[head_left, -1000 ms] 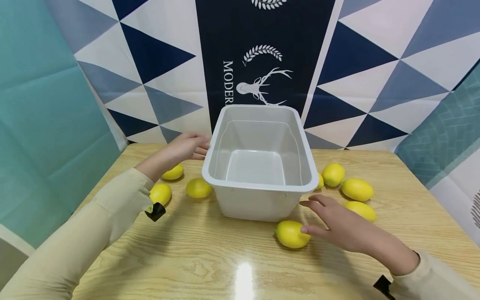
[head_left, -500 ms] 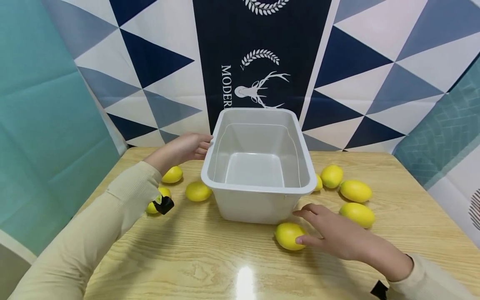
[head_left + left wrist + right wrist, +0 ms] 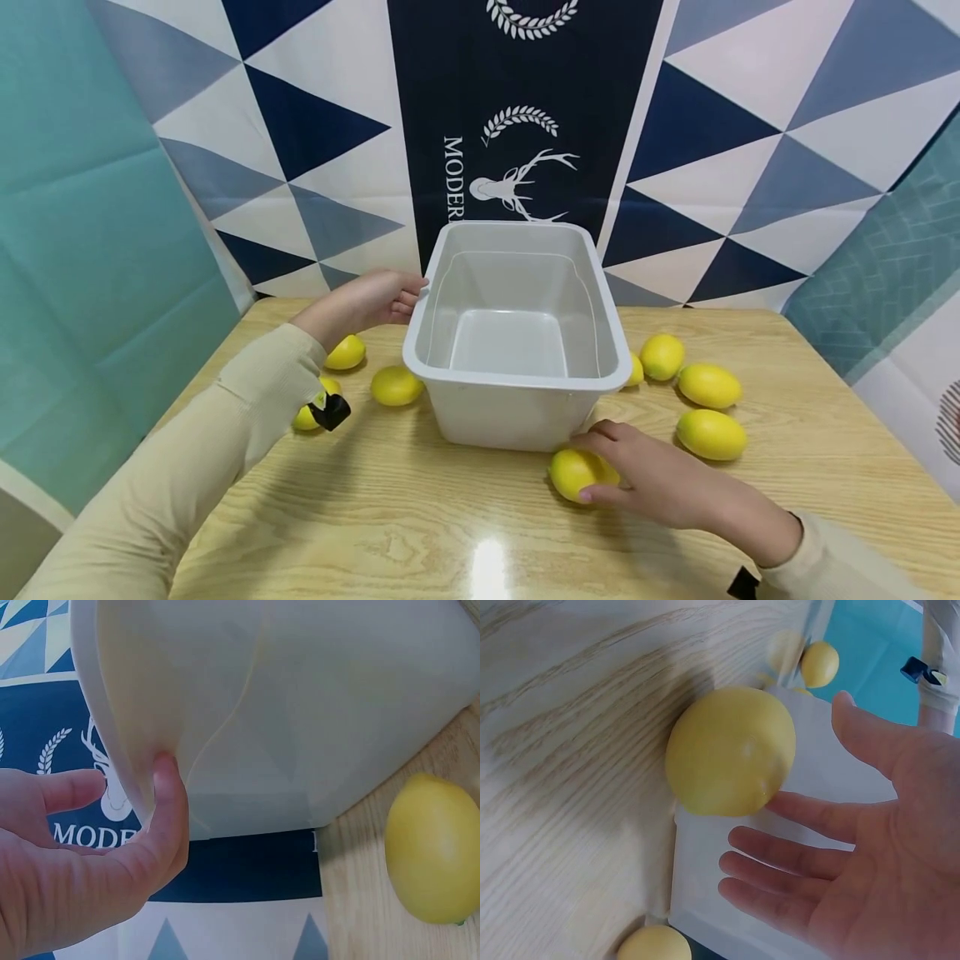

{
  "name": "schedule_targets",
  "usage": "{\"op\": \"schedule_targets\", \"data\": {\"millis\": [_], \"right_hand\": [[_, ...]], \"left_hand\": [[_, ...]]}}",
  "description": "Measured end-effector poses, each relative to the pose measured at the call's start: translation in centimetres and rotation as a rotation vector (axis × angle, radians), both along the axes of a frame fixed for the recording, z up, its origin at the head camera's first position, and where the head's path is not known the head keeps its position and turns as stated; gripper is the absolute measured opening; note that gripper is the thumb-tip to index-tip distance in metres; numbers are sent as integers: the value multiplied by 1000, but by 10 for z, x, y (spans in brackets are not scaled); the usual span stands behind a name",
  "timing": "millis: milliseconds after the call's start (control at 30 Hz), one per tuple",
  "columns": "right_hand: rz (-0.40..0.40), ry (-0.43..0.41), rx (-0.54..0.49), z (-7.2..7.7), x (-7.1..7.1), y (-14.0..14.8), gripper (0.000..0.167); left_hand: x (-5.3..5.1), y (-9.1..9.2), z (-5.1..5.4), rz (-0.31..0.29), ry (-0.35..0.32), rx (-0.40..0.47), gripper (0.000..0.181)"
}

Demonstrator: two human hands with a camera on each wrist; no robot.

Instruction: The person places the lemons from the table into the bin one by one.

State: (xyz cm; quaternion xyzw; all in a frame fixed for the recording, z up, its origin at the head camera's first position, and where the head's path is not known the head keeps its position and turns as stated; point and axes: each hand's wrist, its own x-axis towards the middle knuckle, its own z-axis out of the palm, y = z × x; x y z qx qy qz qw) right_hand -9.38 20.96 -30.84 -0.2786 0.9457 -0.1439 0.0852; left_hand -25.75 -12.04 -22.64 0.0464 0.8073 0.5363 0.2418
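Observation:
A grey plastic bin stands upright on the table, its inside bare. At its left rim, my left hand has its fingers bent against the outer wall; in the left wrist view the thumb stands apart from the rim. Just in front of the bin lies a lemon. Over its right side reaches my right hand; in the right wrist view the index finger meets or overlaps the lemon, while the thumb stays apart from it and the other fingers are spread loosely.
Right of the bin lie several more lemons, one partly hidden by the bin. Other lemons lie on the left, some partly covered by the left arm. A patterned cloth wall rises behind the wooden table.
My right hand has moved left and slightly down, so its fingers now overlap the front lemon. The left hand has shifted slightly right to the rim. The view has tilted up a little.

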Motion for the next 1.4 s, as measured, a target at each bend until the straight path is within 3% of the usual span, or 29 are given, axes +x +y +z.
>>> {"op": "schedule_targets", "data": {"millis": [633, 1200, 1400], "right_hand": [[3, -35, 26, -5, 1, -5, 68], [66, 72, -1, -14, 1, -10, 57], [93, 154, 5, -19, 5, -11, 57]], "left_hand": [[-1, -1, 4, 29, -51, 1, 39], [-2, -2, 4, 47, -74, -17, 38], [-2, 1, 4, 73, -94, 5, 40]]}}
